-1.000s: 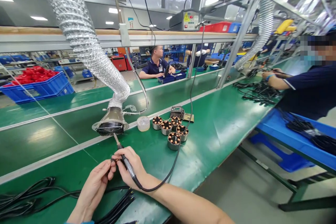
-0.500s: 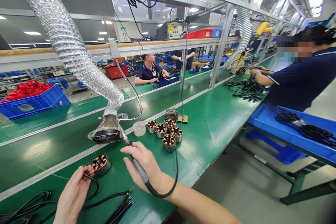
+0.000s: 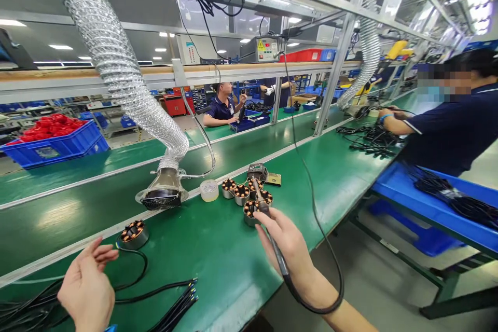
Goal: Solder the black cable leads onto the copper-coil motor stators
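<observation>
Grey-handled soldering iron (image 3: 280, 262) in right hand (image 3: 292, 243), right of centre; round stator (image 3: 134, 235) at near left.
Iron: slim metal tip, fingers gripping handle. Stator: silvery ring, coppery coils, dark core. Left hand (image 3: 88, 281) just beside it, fingers loosely apart.

- We see a bright hall lit by ceiling lights (image 3: 60, 47) overhead.
- Top right, the lamps (image 3: 478, 8) burn out to white.
- Glare lies on the bench (image 3: 218, 270); the foil duct (image 3: 114, 65) glints.
- We find shapes stretched and soft toward the right edge.
- Pixelation masks part of the person (image 3: 453, 132) at right.
</observation>
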`<state>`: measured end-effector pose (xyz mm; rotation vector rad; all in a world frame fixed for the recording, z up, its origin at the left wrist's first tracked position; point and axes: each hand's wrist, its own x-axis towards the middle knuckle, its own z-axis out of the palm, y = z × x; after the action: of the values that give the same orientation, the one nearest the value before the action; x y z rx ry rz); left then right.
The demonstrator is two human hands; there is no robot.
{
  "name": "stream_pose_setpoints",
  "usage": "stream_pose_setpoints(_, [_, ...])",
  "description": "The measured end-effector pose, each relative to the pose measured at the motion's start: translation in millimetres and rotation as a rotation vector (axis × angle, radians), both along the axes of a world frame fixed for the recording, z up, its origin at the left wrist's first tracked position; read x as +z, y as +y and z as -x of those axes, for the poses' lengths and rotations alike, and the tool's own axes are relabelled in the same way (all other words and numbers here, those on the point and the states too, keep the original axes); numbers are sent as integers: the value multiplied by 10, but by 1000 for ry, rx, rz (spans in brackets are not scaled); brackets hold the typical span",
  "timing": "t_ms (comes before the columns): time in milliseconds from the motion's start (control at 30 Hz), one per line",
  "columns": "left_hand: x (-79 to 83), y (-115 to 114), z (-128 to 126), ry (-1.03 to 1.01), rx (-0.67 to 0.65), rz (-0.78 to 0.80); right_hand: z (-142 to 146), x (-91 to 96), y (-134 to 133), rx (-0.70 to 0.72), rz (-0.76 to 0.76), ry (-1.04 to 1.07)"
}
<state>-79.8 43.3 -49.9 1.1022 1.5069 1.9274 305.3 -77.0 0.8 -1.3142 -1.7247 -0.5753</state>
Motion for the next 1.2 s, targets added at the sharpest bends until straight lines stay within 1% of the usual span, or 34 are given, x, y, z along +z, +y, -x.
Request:
stream_pose_setpoints(100, [109,-205,-253,243,-223,114,-132,-131,23,-48,61,20])
stream_pose_setpoints(200, [121,-298,-424,553,-555,256,-217,-306,109,-37,175,69])
stream_pose_setpoints(300, [118,-308,-486,847,-835,338,-233,-453,208,-17,220,84])
stream_pose_setpoints(367, [131,-310,-488,1010,-956,377,-207,-516,273,-4,228,86])
stream_pose_setpoints(400, [138,-315,-484,1076,-994,403,-186,-536,307,1,229,83])
stream_pose_setpoints(467, [142,-327,-474,1172,-1028,457,-133,-563,380,3,230,63])
stream_pose_setpoints(533, [126,-334,-470,1225,-1023,493,-71,-578,462,-11,242,29])
stream_pose_setpoints(633, [79,-324,-481,1247,-982,505,20,-600,583,-56,272,-6])
stream_pose_setpoints(733, [27,-300,-503,1235,-941,478,94,-630,675,-104,262,17])
stream_pose_setpoints(833, [-17,-276,-529,1244,-871,457,175,-656,721,-83,264,100])
stream_pose_setpoints(933, [-40,-263,-551,1253,-824,452,303,-648,722,42,320,183])
stream_pose_setpoints(1000, [-37,-262,-554,1248,-832,450,410,-614,705,180,392,202])
stream_pose_setpoints(1133, [8,-272,-532,1221,-921,468,587,-506,645,492,551,186])
stream_pose_setpoints(1200, [34,-280,-517,1199,-971,488,647,-471,614,572,575,164])
